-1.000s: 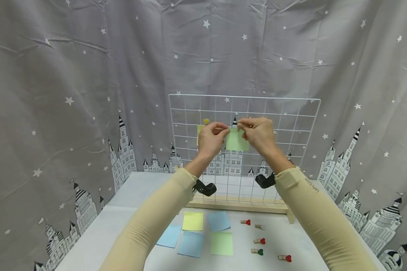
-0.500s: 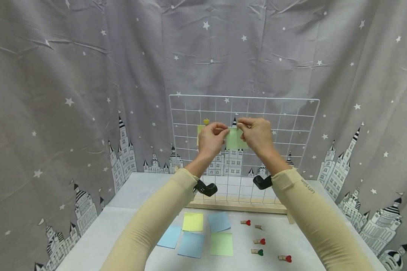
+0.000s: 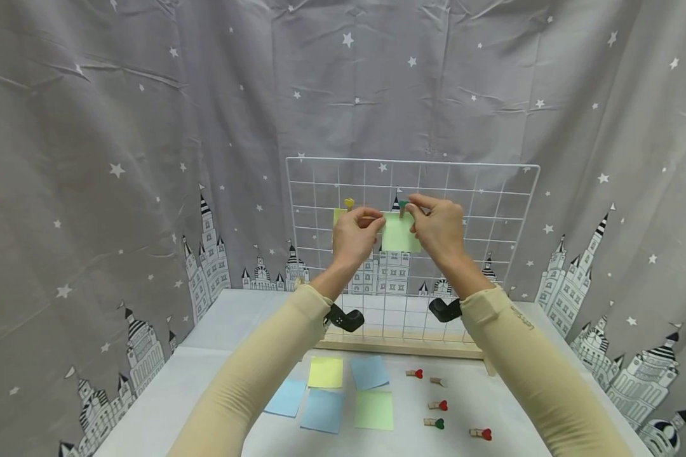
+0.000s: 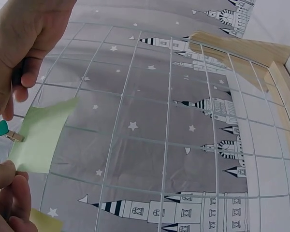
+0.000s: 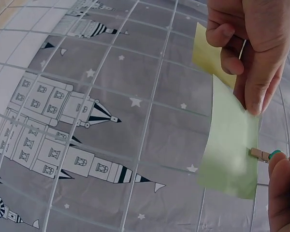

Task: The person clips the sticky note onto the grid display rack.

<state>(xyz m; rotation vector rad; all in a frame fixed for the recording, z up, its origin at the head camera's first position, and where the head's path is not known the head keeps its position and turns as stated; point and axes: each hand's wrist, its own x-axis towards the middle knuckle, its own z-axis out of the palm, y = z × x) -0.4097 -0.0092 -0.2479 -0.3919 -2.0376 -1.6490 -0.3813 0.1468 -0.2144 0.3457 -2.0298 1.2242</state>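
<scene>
A pale green sticky note [image 3: 399,233] lies against the white wire grid [image 4: 128,96]. My left hand [image 3: 356,236] pinches its upper left corner between thumb and fingertips. On the note's top edge sits a small wooden clothespin [image 4: 13,136] with a green heart. My right hand [image 3: 439,230] is just right of that clothespin, its fingertips close to the heart; in the left wrist view a small gap shows between them. A yellow sticky note [image 5: 210,53] hangs behind my left hand, under a yellow heart clip [image 3: 349,203].
The grid stands in a wooden base [image 3: 400,345] on a white table. In front lie blue notes [image 3: 322,411], a yellow note [image 3: 325,372] and a green note [image 3: 374,410]. Several heart clothespins [image 3: 437,405] are scattered to their right. A grey curtain [image 3: 343,82] hangs behind.
My right fingertips have shifted slightly right, off the clothespin, and its green heart now shows. My left hand keeps its pinch on the note.
</scene>
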